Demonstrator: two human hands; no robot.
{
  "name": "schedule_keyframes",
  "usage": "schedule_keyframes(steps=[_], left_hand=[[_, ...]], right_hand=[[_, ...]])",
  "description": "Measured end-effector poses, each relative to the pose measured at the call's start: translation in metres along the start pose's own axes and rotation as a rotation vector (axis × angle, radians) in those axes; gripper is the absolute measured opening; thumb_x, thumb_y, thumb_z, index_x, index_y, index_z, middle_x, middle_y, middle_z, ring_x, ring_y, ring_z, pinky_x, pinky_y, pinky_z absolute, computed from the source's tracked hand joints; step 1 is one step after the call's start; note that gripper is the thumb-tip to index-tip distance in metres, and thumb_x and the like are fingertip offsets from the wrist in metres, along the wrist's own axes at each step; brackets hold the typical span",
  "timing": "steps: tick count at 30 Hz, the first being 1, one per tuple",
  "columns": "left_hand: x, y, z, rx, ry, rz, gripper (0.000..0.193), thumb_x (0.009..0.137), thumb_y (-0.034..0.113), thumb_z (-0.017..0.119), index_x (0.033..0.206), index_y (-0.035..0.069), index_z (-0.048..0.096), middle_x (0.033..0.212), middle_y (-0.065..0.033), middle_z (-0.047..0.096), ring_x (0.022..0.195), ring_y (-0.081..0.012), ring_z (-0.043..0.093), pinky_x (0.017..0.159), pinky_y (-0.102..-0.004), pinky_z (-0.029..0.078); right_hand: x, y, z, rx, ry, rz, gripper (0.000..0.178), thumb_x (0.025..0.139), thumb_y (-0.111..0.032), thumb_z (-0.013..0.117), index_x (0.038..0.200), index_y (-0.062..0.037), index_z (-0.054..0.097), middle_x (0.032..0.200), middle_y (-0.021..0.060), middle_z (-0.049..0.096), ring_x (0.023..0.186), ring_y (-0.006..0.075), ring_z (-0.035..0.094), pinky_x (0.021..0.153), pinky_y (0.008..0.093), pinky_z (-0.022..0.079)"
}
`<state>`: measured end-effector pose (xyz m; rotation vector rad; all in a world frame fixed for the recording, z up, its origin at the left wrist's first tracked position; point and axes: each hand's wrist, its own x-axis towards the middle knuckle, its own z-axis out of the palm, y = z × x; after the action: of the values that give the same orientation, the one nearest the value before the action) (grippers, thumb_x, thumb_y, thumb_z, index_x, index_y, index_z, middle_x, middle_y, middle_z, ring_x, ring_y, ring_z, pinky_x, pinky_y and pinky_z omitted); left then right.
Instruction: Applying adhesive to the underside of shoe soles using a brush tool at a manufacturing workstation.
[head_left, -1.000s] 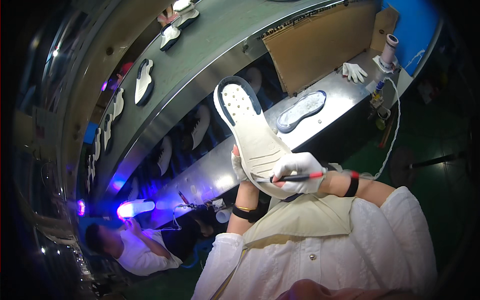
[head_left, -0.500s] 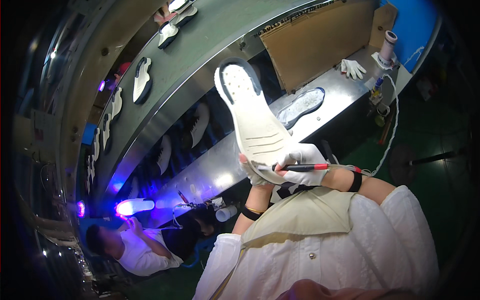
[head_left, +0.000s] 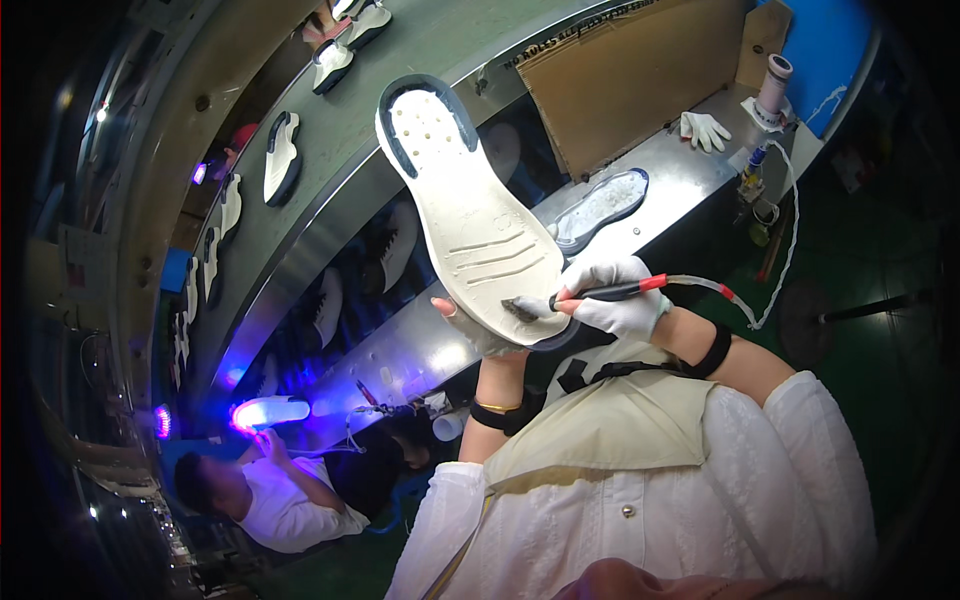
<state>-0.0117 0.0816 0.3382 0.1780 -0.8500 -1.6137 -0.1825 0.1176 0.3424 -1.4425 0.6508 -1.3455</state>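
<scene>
A large white shoe sole (head_left: pixel 478 215) with a dark heel rim is tilted up in front of me. My left hand (head_left: pixel 478 328), in a white glove with bare fingertips, grips its toe end from beneath; most of its fingers are hidden behind the sole. In my gloved right hand (head_left: pixel 617 297) is a brush (head_left: pixel 600 292) with a black and red handle, fed by a pale hose. Its dark bristles touch the inner face of the sole near the toe. Just beyond, a second dark-rimmed sole (head_left: pixel 603 208) lies on the metal shelf.
Several soles sit along the green conveyor (head_left: pixel 400 70) at the left. A cardboard sheet (head_left: pixel 630 90), a loose white glove (head_left: pixel 704 131) and a pink cylinder (head_left: pixel 773 85) stand or lie toward the far right. A co-worker (head_left: pixel 285 495) handles a glowing sole at lower left.
The sole has shifted left and toward the far side, turning slightly. The brush now meets the toe area more in the open, and my right hand has moved a little right and away.
</scene>
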Motion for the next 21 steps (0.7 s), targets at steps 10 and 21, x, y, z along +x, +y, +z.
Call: schedule_keyframes(steps=[10, 21], left_hand=[[0.017, -0.005, 0.003, -0.05, 0.01, -0.011, 0.101, 0.074, 0.076, 0.05, 0.147, 0.011, 0.021, 0.142, -0.021, 0.035, 0.124, -0.0432, 0.044, 0.097, -0.0551, 0.045], [0.02, 0.007, -0.005, -0.086, -0.086, -0.071, 0.103, 0.074, 0.077, 0.05, 0.147, 0.011, 0.021, 0.144, -0.0212, 0.033, 0.13, -0.0495, 0.032, 0.102, -0.0571, 0.038]], right_hand=[[-0.01, 0.0, 0.005, 0.116, 0.012, -0.01, 0.011, 0.076, -0.004, 0.073, 0.079, -0.0036, 0.063, 0.079, 0.0058, 0.066, 0.074, 0.0179, 0.064, 0.07, 0.0283, 0.05], [-0.006, 0.019, 0.007, 0.265, -0.02, 0.199, 0.012, 0.081, 0.001, 0.07, 0.088, -0.0042, 0.062, 0.088, 0.0023, 0.066, 0.082, 0.0091, 0.061, 0.075, 0.0245, 0.049]])
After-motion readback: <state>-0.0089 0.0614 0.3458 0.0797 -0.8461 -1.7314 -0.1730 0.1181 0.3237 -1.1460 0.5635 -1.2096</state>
